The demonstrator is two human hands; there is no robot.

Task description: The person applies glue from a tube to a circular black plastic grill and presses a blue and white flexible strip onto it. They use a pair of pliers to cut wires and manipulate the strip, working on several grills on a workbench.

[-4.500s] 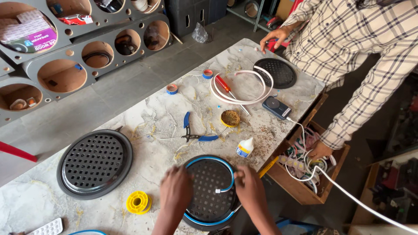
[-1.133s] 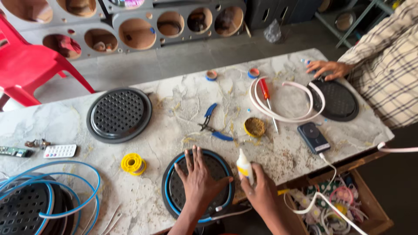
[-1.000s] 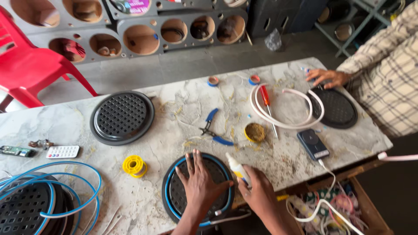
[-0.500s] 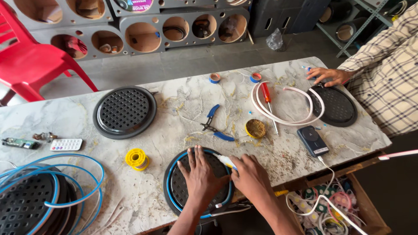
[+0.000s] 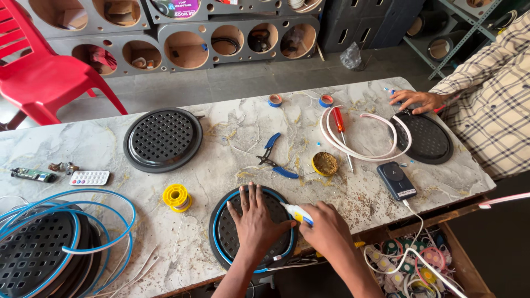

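Round black speaker grille (image 5: pixel 243 237) with blue strip around rim, flat at table edge, small white glue bottle (image 5: pixel 295 211) tilted over it

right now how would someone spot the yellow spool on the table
Start at the marble table and find the round black grille with a blue strip around its rim, under the person's left hand. The yellow spool lies just left of it, the only small bright yellow ring there.

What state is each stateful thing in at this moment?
left hand: flat on the grille.
right hand: gripping glue tube, nozzle at the rim.
round grille: flat, blue strip around its rim.
pliers: lying with handles spread.
phone: cable plugged in.
red screwdriver: lying loose.
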